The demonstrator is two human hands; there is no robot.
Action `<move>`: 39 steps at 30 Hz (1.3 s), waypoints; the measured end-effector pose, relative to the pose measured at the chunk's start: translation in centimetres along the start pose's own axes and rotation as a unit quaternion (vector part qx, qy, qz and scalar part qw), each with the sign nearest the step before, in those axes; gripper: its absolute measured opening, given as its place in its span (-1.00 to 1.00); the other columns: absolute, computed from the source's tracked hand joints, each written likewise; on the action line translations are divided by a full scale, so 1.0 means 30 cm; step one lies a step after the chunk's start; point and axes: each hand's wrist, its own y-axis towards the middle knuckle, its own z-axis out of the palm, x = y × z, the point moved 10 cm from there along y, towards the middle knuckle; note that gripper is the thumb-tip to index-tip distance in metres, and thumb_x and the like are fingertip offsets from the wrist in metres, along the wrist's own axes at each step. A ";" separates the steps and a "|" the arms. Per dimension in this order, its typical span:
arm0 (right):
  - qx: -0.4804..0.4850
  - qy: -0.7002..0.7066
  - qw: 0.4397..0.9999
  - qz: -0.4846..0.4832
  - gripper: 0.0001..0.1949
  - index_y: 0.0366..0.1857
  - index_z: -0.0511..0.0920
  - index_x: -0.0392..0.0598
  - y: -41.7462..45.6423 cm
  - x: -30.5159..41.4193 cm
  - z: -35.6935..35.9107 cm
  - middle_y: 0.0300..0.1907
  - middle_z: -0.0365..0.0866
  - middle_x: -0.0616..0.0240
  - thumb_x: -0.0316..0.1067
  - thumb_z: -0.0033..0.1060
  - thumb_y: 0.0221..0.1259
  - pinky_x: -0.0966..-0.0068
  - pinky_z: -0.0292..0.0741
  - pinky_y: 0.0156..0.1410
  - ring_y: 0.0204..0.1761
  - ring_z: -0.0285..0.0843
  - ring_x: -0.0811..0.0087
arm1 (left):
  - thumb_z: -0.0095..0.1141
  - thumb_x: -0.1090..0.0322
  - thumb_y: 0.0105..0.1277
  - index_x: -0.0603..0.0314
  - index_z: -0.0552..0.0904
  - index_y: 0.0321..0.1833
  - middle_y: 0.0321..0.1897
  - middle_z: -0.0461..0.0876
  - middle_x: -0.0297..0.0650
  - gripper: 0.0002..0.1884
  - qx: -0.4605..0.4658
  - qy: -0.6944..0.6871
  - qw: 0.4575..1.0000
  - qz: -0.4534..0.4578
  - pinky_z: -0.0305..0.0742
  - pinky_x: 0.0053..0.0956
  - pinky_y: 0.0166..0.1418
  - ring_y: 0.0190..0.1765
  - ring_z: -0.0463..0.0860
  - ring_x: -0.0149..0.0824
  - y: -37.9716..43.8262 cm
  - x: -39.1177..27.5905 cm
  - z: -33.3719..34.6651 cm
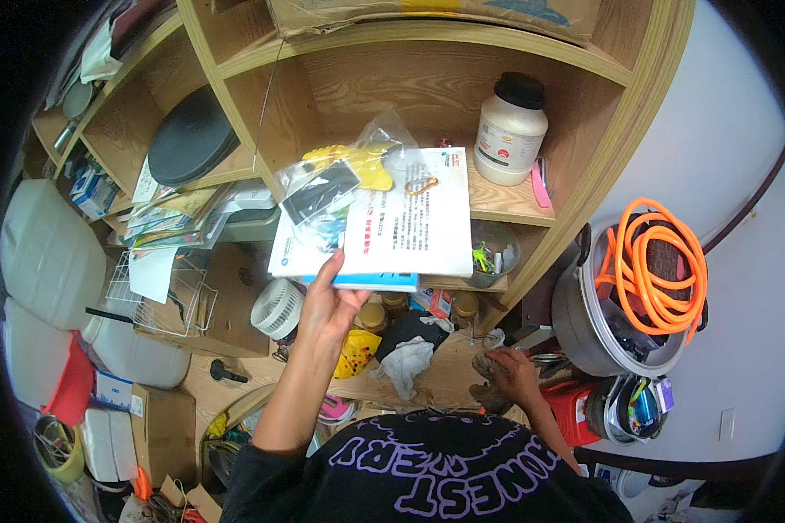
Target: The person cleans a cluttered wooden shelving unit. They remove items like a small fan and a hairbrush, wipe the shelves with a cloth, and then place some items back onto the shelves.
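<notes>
My left hand (333, 297) grips the near edge of a stack of white printed papers (445, 229), thumb on top. A blue booklet (383, 281) shows beneath them. On the papers lies a clear plastic bag (392, 134) with a yellow item (369, 171) and a dark flat rectangular piece (320, 193) inside. A gold-coloured carabiner-like ring (422, 186) rests at its right. The stack is at the front of a wooden shelf compartment (366, 78). Lower right, my right hand (515, 376) holds a grey-brown rag (487, 366) over the lower wooden surface (454, 366).
A white jar with a black lid (511, 127) stands on the shelf beside a pink-handled item (540, 184). Below are a clear tub (494, 255), a white fan (277, 308) and a white cloth (405, 366). At right, a large metal pot (579, 314) carries a coiled orange hose (661, 268).
</notes>
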 end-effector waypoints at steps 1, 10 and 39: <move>0.003 -0.002 1.000 0.008 -0.60 -0.05 0.54 0.08 0.002 -0.009 0.004 -0.01 0.48 0.19 -0.47 0.24 -0.08 0.32 0.47 0.04 0.02 0.45 0.15 | 0.08 0.39 0.25 0.28 0.39 0.11 0.06 0.49 -0.07 -0.63 0.000 -0.004 1.000 0.002 0.44 -0.15 0.18 0.13 0.49 -0.14 -0.015 0.000 -0.010; 0.006 -0.013 0.999 -0.031 -0.56 -0.02 0.53 0.08 0.057 0.032 0.015 0.01 0.48 0.20 -0.46 0.25 -0.11 0.32 0.47 0.05 0.04 0.45 0.16 | 0.02 0.41 0.28 0.33 0.31 0.19 0.16 0.40 -0.02 -0.57 0.031 -0.002 0.999 0.012 0.30 -0.11 0.29 0.22 0.40 -0.11 -0.105 0.022 -0.049; -0.220 0.040 0.956 -0.191 -0.68 -0.10 0.56 -0.09 0.522 0.536 -0.679 -0.10 0.52 0.13 -0.48 0.21 -0.03 0.45 0.38 0.10 -0.01 0.48 0.19 | 0.02 0.31 0.22 0.43 0.34 0.16 0.10 0.44 0.08 -0.53 0.037 -0.019 0.999 0.035 0.30 -0.11 0.27 0.14 0.46 -0.03 -0.322 -0.041 -0.283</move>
